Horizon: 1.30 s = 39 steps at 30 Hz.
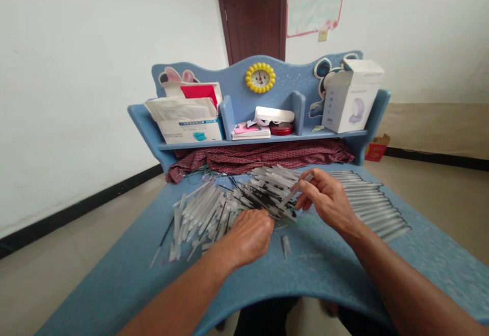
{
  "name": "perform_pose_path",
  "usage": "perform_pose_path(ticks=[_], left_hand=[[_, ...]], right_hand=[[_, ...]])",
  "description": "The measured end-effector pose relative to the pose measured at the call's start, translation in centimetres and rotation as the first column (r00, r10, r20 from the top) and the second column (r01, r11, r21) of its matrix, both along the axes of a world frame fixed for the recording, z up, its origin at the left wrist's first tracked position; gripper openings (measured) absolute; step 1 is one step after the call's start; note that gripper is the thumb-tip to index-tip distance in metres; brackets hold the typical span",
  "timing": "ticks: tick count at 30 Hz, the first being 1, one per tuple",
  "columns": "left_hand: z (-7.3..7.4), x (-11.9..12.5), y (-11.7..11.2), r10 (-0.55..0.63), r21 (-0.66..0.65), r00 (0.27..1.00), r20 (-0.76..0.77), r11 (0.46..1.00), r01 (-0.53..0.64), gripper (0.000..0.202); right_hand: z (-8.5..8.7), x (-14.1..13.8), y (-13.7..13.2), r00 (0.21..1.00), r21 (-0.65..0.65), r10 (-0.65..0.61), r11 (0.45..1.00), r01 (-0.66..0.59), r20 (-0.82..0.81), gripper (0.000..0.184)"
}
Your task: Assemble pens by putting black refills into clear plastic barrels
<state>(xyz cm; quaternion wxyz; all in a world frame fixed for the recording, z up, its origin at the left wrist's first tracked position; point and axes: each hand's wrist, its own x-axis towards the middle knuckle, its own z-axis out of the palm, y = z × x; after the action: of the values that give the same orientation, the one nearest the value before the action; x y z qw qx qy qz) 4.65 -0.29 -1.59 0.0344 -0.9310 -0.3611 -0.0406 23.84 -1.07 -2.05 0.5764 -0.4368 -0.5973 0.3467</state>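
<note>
My right hand (324, 196) pinches a slim translucent tube (292, 195), which looks like a pen barrel, between thumb and fingers. It slants down and left over a heap of similar translucent tubes (204, 206). Thin black rods (254, 196), resembling pen refills, lie mixed into that heap. At its near edge rests my left hand (250, 234), fingers curled in and the back of the hand toward me; what they grip is hidden. Just right of my left hand, a short clear piece (286, 247) lies on the blue table (305, 275).
A row of slim tubes with dark lines (369, 201) lies side by side at the right. Behind the heap, a checked cloth (260, 156) is bunched under a shelf (244, 142) holding a mask box (187, 124), a tin (281, 128) and a white carton (351, 99).
</note>
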Motion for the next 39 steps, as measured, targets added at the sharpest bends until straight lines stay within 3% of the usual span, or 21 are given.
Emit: perform_pose_path(ticks=[5, 7, 9, 11, 13, 16, 18, 21, 25, 29, 39], left_hand=[[0.3, -0.8, 0.9, -0.064, -0.039, 0.997, 0.042, 0.997, 0.066, 0.015], [1.0, -1.2, 1.4, -0.065, -0.112, 0.984, 0.165, 0.990, 0.084, 0.014], [2.0, -1.7, 1.7, 0.009, -0.194, 0.927, 0.374, 0.979, 0.068, 0.015], [2.8, -2.0, 1.8, 0.143, -0.273, 0.795, 0.589, 0.962, 0.029, 0.013], [3.2, -2.2, 1.8, 0.276, -0.357, 0.591, 0.758, 0.934, 0.022, 0.009], [3.1, -2.1, 1.6, 0.400, -0.445, 0.285, 0.871, 0.888, 0.113, 0.013], [2.8, -1.8, 1.3, 0.426, -0.452, 0.165, 0.890, 0.873, 0.184, 0.015], [2.8, -1.2, 0.7, 0.407, -0.413, 0.078, 0.910, 0.876, 0.248, 0.014], [3.3, -1.2, 0.1, 0.342, -0.331, 0.008, 0.940, 0.905, 0.269, 0.011], [3.4, -1.5, 0.0, 0.281, -0.270, -0.015, 0.960, 0.935, 0.231, 0.011], [3.1, -0.9, -0.7, 0.263, -0.281, 0.123, 0.957, 0.947, 0.155, 0.011]], right_hand=[[0.0, 0.3, -0.1, 0.981, 0.067, -0.077, 0.996, 0.066, 0.179, 0.014], [0.0, 0.5, -0.1, 0.931, 0.147, -0.185, 0.978, 0.145, 0.315, 0.011], [0.1, 0.5, -0.2, 0.827, 0.245, -0.308, 0.946, 0.214, 0.470, 0.010], [0.0, 0.4, -0.3, 0.710, 0.328, -0.382, 0.918, 0.221, 0.591, 0.014], [-0.3, 0.0, -0.4, 0.635, 0.396, -0.407, 0.902, 0.169, 0.656, 0.021], [-0.9, -0.9, -0.8, 0.577, 0.477, -0.412, 0.878, 0.043, 0.705, 0.027], [-1.2, -1.5, -1.1, 0.552, 0.497, -0.392, 0.867, -0.048, 0.736, 0.028], [-1.2, -2.3, -1.5, 0.520, 0.492, -0.351, 0.856, -0.158, 0.779, 0.028], [-0.9, -2.9, -1.8, 0.483, 0.468, -0.324, 0.858, -0.213, 0.814, 0.024], [-0.8, -3.1, -1.8, 0.463, 0.461, -0.326, 0.861, -0.216, 0.824, 0.022], [-1.0, -3.0, -1.6, 0.500, 0.458, -0.310, 0.865, -0.204, 0.809, 0.025]])
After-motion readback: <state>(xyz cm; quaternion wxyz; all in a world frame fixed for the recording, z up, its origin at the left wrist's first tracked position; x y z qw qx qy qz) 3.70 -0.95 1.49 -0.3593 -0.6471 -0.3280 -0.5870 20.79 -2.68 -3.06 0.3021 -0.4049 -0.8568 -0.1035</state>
